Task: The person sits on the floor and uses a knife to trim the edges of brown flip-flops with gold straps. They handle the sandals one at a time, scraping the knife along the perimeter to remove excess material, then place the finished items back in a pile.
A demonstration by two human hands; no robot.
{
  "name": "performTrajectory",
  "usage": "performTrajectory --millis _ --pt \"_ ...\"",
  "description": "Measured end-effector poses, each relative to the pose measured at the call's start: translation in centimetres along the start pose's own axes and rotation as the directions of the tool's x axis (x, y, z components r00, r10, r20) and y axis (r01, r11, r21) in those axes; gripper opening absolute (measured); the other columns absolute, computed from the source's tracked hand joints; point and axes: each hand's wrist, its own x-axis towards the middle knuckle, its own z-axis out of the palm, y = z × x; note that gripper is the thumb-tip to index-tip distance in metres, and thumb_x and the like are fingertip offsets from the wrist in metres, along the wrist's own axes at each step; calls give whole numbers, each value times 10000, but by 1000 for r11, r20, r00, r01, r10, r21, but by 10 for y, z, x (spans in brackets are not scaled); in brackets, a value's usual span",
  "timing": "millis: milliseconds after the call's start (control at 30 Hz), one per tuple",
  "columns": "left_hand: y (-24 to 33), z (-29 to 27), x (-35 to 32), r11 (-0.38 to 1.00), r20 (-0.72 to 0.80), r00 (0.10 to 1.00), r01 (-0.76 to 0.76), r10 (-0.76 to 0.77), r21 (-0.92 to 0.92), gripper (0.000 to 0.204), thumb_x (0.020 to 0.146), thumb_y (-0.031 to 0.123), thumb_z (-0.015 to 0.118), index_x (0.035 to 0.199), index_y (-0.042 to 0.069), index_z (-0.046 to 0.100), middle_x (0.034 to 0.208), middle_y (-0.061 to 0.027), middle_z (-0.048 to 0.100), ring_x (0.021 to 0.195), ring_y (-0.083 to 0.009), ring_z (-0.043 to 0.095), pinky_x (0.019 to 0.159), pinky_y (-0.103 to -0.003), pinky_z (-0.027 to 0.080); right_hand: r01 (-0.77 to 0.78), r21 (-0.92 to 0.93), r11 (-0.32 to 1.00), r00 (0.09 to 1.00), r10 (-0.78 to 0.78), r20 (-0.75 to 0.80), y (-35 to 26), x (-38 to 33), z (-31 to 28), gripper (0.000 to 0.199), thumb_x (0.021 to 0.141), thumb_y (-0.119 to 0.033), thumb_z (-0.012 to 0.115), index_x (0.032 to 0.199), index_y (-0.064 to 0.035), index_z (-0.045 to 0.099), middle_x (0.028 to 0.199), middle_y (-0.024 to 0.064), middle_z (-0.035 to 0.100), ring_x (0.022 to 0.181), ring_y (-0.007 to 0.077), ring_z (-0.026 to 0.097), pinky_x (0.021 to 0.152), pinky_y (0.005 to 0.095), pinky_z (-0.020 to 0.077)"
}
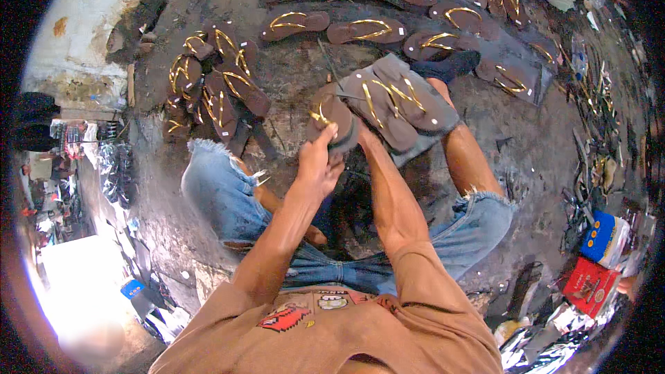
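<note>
In front of me my left hand (323, 159) is closed around a dark brown flip-flop (341, 131), the thumb pressed on its top near the gold strap. My right hand (366, 137) reaches up between that flip-flop and a pair of brown flip-flops (400, 129); its fingers are hidden, so its grip does not show. The pair, with gold straps, lies tilted on a grey slab (415, 156) beside my bent right leg.
A heap of gold-strapped flip-flops (220, 107) lies at left. Others form rows (298, 23) across the far floor. My legs in torn jeans (478, 228) frame the work. Scraps and a red box (591, 287) lie at right; a blue-and-white box (605, 239) is behind it.
</note>
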Motion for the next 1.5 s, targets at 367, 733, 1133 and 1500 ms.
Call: performTrajectory --millis 367,733,1133,1500 --pt "13 -41 -160 699 269 835 -549 480 459 486 950 223 692 1348 8 514 1163 -77 661 1022 -194 618 921 -350 507 109 915 389 966 176 -191 -159 -90 -229 504 955 -486 669 984 15 709 749 47 664 689 127 604 634 323 476" --pt "79 -20 -163 794 422 763 -590 489 147 427 1013 346 639 1272 11 585 1120 -47 694 938 -135 671 843 -264 535 287 707 647 913 40 -407 -211 -237 -278 365 952 -283 719 1206 -32 646 765 58 638 653 139 569 627 309 489" --pt "80 -64 -183 898 342 897 -370 279 239 466 1025 397 608 1301 23 572 1114 -32 696 959 -113 672 874 -284 540 -144 378 915 987 103 124 -148 -394 -226 323 974 -401 586 1003 -79 580 713 228 618 715 494 628 587 509 469" --pt "86 -46 -187 883 331 917 -334 223 331 401 1002 264 666 1304 36 536 1111 -75 680 932 -165 683 793 -343 600 122 208 971 948 -176 263 -162 -240 -317 366 1037 -424 489 1098 -87 619 812 242 679 797 489 651 687 575 496"
